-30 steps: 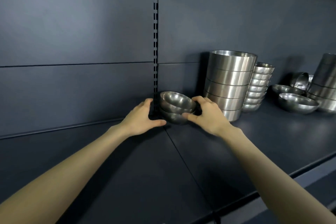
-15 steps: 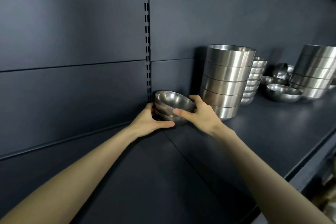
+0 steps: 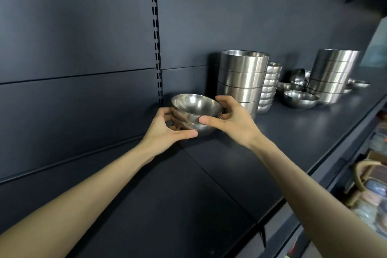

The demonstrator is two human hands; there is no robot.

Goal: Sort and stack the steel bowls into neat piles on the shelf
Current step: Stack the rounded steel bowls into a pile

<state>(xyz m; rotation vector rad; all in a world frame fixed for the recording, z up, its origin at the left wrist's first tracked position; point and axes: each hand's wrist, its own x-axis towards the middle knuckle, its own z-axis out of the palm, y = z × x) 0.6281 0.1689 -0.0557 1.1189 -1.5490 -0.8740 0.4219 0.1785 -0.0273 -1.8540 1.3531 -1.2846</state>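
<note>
A short stack of small round steel bowls [image 3: 195,109] stands at the back of the dark shelf [image 3: 293,132], by the slotted upright. My left hand [image 3: 165,132] grips the stack's lower bowl from the left, thumb under its front. My right hand [image 3: 232,121] grips the upper bowl from the right, thumb on its front wall. Just right of them stands a tall pile of large straight-sided steel bowls [image 3: 243,77], with a pile of small bowls [image 3: 270,88] behind it.
Further right lie loose round bowls [image 3: 300,98] and another tall pile of large bowls [image 3: 333,73]. The slotted upright [image 3: 156,33] runs up the back panel. Below the shelf's front edge at the right are blurred goods [image 3: 368,190].
Both hands have closed tighter around the small stack; the right thumb now lies across the upper bowl's front. The view has swung, showing more of the shelf's right end.
</note>
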